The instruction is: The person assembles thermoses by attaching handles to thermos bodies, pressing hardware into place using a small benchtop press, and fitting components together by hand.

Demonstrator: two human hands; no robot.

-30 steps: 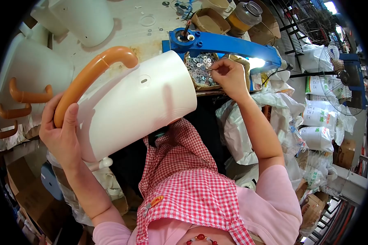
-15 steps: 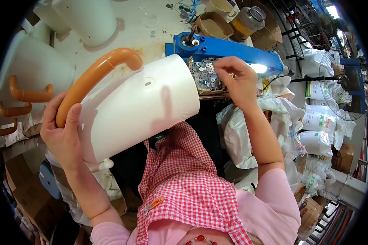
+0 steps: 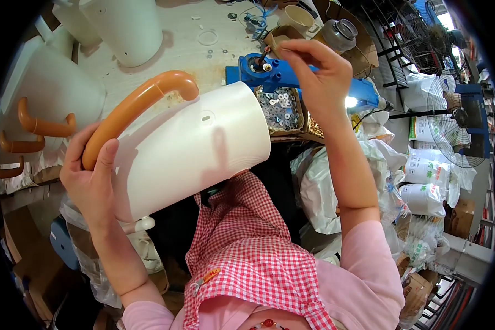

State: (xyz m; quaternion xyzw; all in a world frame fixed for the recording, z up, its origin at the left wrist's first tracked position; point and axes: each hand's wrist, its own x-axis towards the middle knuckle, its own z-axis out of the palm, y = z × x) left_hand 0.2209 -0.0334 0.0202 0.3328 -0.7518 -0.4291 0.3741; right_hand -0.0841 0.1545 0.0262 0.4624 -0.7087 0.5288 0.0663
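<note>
at far left i record white tubs (image 3: 66, 82) bearing orange grips (image 3: 47, 125). next, the left hand (image 3: 93, 176) is closed round the lower end of an orange handle (image 3: 132, 110) on a white container (image 3: 198, 146). that container lies tilted across the lap, against the edge of the table (image 3: 179, 33); its pose matches the frame half a second ago. right of its rim, a box of washers (image 3: 280, 104) now shows more fully, the right hand (image 3: 324, 74) having left it. i find that hand raised above a blue arm (image 3: 366, 91), fingertips near an upright dark rod (image 3: 263, 56). thumb and fingers are drawn narrow; whether they hold anything, i cannot tell. a fan (image 3: 451, 118) stands at far right.
</note>
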